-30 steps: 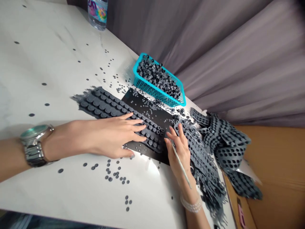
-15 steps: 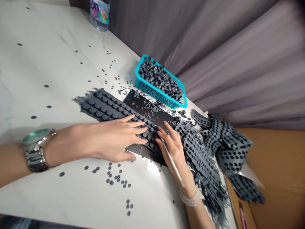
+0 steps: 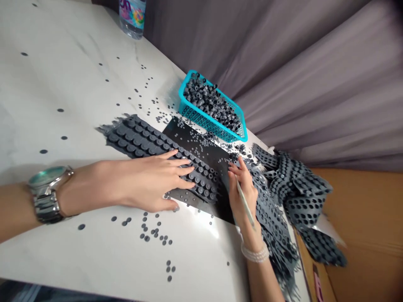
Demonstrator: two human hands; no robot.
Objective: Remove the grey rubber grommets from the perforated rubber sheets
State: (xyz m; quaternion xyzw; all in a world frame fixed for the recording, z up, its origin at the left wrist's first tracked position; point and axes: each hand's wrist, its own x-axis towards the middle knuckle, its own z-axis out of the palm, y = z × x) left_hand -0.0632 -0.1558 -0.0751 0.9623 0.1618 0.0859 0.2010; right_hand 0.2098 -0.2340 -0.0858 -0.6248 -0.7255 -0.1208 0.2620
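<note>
My left hand [image 3: 151, 182], with a steel watch on the wrist, lies flat with fingers stretched over a grey rubber sheet of round studs [image 3: 135, 138] that rests partly on a black mat [image 3: 201, 144]. My right hand [image 3: 243, 193], wearing a pearl bracelet, grips a thin pale stick [image 3: 244, 201] and has its fingertips at the mat's right edge, beside a heap of punched grey rubber sheets [image 3: 283, 197].
A turquoise basket [image 3: 208, 121] full of small grey rubber rings stands behind the mat. Several loose grey discs [image 3: 155, 235] dot the white table [image 3: 78, 84]. A water bottle [image 3: 132, 16] stands at the far edge. A grey curtain and a cardboard box [image 3: 362, 235] lie to the right.
My right hand came left onto the studded sheet, then drew back right to the mat's edge by the punched sheets. My left hand stayed on the sheet.
</note>
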